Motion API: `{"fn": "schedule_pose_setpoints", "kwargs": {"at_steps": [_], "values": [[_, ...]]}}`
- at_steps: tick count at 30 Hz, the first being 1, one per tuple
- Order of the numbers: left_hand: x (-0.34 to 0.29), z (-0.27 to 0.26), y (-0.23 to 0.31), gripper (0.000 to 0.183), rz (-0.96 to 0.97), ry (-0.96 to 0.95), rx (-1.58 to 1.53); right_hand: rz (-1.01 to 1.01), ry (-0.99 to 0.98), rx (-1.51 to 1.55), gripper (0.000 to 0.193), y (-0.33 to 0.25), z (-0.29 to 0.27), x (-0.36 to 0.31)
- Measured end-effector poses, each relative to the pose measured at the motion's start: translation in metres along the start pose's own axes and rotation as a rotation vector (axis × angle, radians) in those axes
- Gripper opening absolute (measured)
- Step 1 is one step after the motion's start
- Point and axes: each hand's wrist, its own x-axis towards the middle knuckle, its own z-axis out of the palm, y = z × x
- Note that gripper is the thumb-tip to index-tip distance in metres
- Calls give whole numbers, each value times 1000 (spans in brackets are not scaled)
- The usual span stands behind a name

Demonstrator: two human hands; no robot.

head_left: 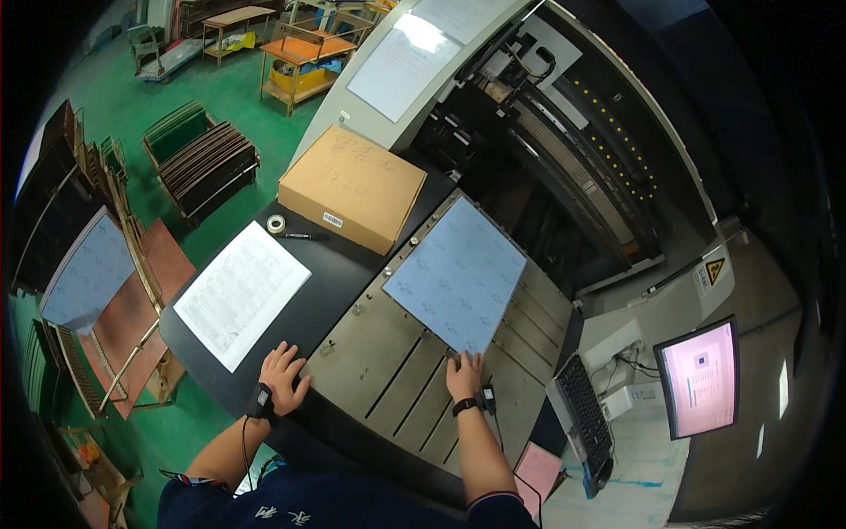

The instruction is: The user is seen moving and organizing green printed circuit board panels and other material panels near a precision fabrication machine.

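Observation:
A flat pale-blue sheet [460, 273] with faint marks lies on the slotted metal bed [374, 370] of a large machine. My right hand [463, 377] is at the sheet's near corner, fingers stretched forward and their tips touching its edge; it does not appear to grip it. My left hand [284, 379] rests with spread fingers on the dark ledge by the bed's left edge, holding nothing. Both wrists wear a dark band with a small device and a cable. A printed paper sheet [242, 295] lies on the black surface beyond my left hand.
A closed cardboard box [352, 189], a tape roll [276, 224] and a black pen [307, 236] sit at the far left of the bed. On the right stand a keyboard [582, 423] and a lit monitor [701, 377]. Racks of panels [201, 159] stand on the green floor.

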Motion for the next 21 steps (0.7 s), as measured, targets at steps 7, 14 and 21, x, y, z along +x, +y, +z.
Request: {"fn": "schedule_pose_setpoints", "kwargs": {"at_steps": [7, 14, 21], "values": [[0, 7, -1, 36, -17, -19, 5, -57, -115, 22, 42, 17, -16, 11], [-4, 10, -4, 35, 20, 23, -13, -66, -303, 35, 36, 19, -36, 22], [-4, 17, -7, 34, 69, 66, -28, -19, 236, -2, 42, 16, 10, -83]]}}
